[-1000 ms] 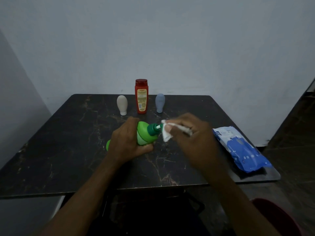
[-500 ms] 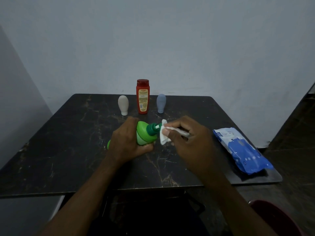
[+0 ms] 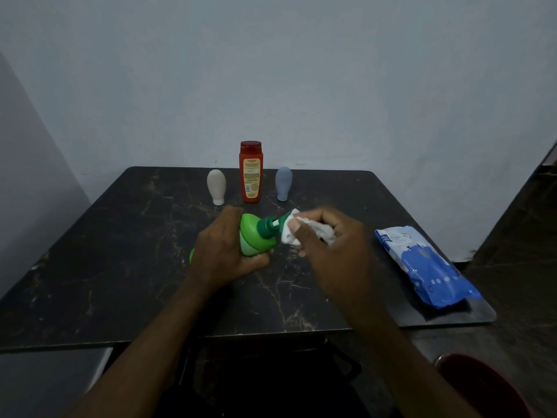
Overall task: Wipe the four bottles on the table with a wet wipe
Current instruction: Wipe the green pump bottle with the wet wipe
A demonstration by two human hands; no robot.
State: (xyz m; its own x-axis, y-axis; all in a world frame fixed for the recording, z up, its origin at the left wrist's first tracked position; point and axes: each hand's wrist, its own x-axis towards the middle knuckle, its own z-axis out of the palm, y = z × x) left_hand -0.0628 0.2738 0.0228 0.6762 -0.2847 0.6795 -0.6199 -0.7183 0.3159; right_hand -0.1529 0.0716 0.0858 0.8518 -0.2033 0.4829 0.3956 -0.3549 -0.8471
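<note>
left hand (image 3: 224, 251) has a full grip clenched around the body of the green bottle (image 3: 251, 236), tipped on its side above the dark worktop (image 3: 120, 267), its dark green pump top pointing toward the right hand (image 3: 328, 245). the right hand grasps the white wet wipe (image 3: 304, 232), bunched between thumb and fingers, with the wipe pressed against the tip of the pump nozzle just beside that grip. beyond both grips, three bottles stand upright in a row, apart from one another: the cream bottle (image 3: 216, 187), the red bottle (image 3: 250, 171) in the middle, the grey-blue bottle (image 3: 283, 183). out past the right grip, the blue wipe pack (image 3: 425, 267) lies flat near the worktop's edge.
</note>
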